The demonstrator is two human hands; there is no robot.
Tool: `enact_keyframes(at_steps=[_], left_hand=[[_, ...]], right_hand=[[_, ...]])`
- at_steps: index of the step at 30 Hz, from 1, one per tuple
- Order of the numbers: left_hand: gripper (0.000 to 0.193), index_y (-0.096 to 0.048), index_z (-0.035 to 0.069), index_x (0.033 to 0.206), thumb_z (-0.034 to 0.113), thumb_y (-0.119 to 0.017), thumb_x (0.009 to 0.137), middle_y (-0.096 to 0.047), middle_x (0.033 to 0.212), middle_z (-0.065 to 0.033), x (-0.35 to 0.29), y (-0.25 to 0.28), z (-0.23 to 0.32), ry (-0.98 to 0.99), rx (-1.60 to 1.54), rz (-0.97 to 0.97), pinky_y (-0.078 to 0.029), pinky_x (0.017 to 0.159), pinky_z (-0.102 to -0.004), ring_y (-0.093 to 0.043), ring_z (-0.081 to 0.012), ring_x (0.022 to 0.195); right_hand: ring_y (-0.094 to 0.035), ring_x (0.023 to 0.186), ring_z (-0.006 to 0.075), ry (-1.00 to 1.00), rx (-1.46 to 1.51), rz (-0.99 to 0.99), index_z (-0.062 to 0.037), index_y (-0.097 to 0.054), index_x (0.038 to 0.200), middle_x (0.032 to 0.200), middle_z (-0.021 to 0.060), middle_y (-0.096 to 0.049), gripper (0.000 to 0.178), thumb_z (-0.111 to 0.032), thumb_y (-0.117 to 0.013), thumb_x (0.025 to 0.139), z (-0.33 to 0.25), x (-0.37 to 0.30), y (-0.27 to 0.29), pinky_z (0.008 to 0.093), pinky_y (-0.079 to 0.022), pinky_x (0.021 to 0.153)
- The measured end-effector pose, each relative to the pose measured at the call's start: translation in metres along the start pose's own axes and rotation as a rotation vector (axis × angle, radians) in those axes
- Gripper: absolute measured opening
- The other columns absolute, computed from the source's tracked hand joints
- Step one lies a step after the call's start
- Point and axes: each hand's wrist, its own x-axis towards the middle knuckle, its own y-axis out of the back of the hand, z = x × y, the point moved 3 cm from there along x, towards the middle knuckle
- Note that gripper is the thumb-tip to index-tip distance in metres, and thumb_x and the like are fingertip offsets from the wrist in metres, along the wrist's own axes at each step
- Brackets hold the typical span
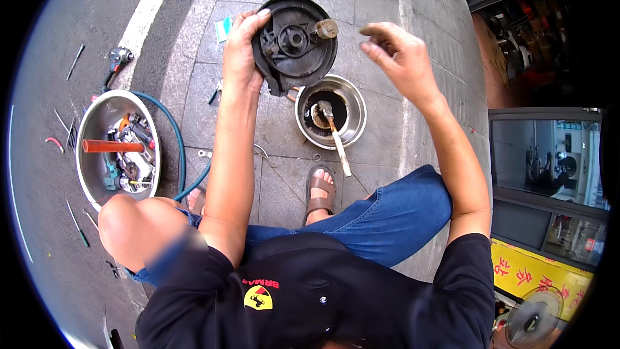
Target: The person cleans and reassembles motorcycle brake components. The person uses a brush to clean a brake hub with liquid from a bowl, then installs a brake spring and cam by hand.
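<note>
Clasping a black hub plate point(296, 64) by its left rim, the left hand point(243, 57) holds it near a steel pan point(357, 111) of dark liquid point(334, 100) and a paintbrush point(337, 142); the right hand point(403, 58) is free, fingers loosely curled; a steel basin point(91, 167) contains tools point(137, 133) and an orange-red handle point(113, 146)

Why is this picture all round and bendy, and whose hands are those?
There's no robot here, just a person with bare hands. The camera is worn on their head and looks down; its very wide lens bends straight lines. The left hand holds a black round part. The right hand is raised beside it and looks empty. On the pavement sits a metal pot with something dark inside and a brush leaning in it. Over on the left is a metal bowl full of tools, with a power tool lying beyond it.
</note>
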Motion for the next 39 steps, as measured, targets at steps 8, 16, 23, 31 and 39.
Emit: enact_keyframes(at_steps=[8, 16, 23, 31, 39], left_hand=[[0.03, -0.057, 0.0, 0.099, 0.02, -0.071, 0.081, -0.057, 0.088, -0.0032, -0.023, -0.022, -0.015, -0.1, 0.329, 0.095, -0.044, 0.076, -0.0243, -0.053, -0.0104, 0.08], [0.027, -0.056, 0.002, 0.096, 0.017, -0.071, 0.08, -0.057, 0.088, -0.0029, -0.033, -0.003, -0.023, -0.148, 0.329, 0.151, -0.042, 0.075, -0.024, -0.052, -0.0098, 0.08], [0.031, -0.058, -0.002, 0.097, 0.018, -0.072, 0.079, -0.056, 0.088, -0.0036, -0.028, -0.017, 0.0, -0.3, 0.609, 0.154, -0.041, 0.076, -0.0249, -0.05, -0.0109, 0.082], [0.027, -0.058, -0.001, 0.098, 0.014, -0.072, 0.08, -0.06, 0.089, -0.005, -0.045, 0.062, -0.026, -0.067, 0.692, 0.256, -0.045, 0.072, -0.0229, -0.054, -0.0103, 0.077], [0.03, -0.057, 0.0, 0.097, 0.015, -0.075, 0.078, -0.059, 0.087, -0.0045, -0.051, 0.059, -0.054, 0.098, 0.644, 0.304, -0.047, 0.068, -0.023, -0.055, -0.0097, 0.074]], right_hand=[[-0.062, 0.092, 0.031, 0.202, -0.238, -0.077, -0.0113, -0.059, 0.11, 0.091, 0.0101, -0.059, 0.032, -0.019, -0.072, 0.081, 0.007, 0.018, -0.03, 0.0417, -0.051, 0.075], [-0.064, 0.083, 0.0308, 0.047, 0.036, -0.14, -0.0055, -0.06, 0.104, 0.086, 0.0117, -0.063, 0.031, -0.022, -0.074, 0.082, 0.019, 0.019, -0.054, 0.0415, -0.051, 0.072], [-0.065, 0.08, 0.027, 0.138, -0.06, -0.162, -0.0088, -0.062, 0.11, 0.09, 0.011, -0.063, 0.027, -0.016, -0.069, 0.085, 0.065, 0.006, -0.017, 0.0366, -0.053, 0.07], [-0.058, 0.095, 0.0276, 0.095, -0.224, -0.705, -0.0216, -0.062, 0.121, 0.098, 0.0093, -0.054, 0.045, -0.005, -0.058, 0.08, 0.158, -0.187, -0.139, 0.0413, -0.05, 0.077], [-0.056, 0.095, 0.0281, 0.291, -0.169, -0.715, -0.0184, -0.065, 0.111, 0.096, 0.0099, -0.054, 0.028, -0.016, -0.06, 0.083, 0.156, -0.202, -0.169, 0.0406, -0.047, 0.078]])
